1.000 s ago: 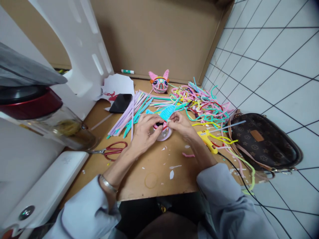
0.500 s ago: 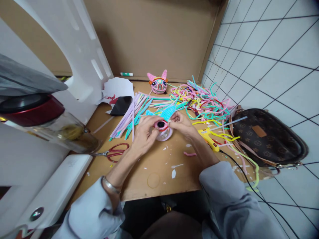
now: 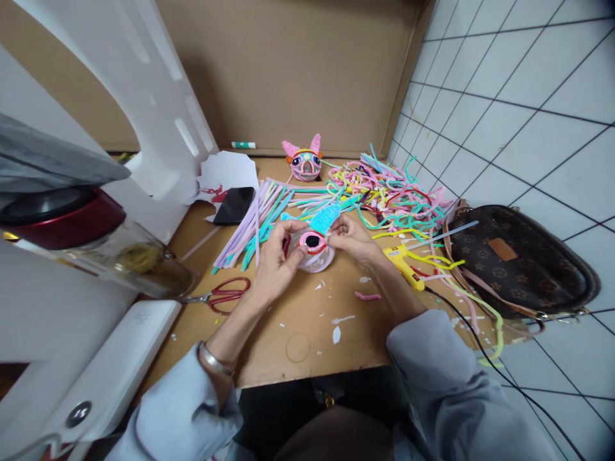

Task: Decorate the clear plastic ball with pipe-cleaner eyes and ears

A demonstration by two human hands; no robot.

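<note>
Both hands hold a round clear craft piece (image 3: 318, 261) above the front half of the table. It bears a pink ring with a black centre and red edging, and a bright blue ear-like part (image 3: 325, 219) rises from its top. My left hand (image 3: 281, 256) grips its left side, thumb below the pink ring and fingers curled at the top. At the right, my right hand (image 3: 352, 239) pinches the edge near the base of the blue part and the ring.
A finished pink-eared figure (image 3: 306, 164) stands at the back, beside tangled coloured stems (image 3: 389, 192). Straight stems (image 3: 245, 224), a phone (image 3: 234, 205) and scissors (image 3: 225, 296) lie left; a yellow glue gun (image 3: 404, 267) and brown bag (image 3: 519, 262) are right.
The craft piece has turned slightly, showing the pink ring more fully and a dark, red-edged part by my left fingers. My left fingers have spread a little around it.
</note>
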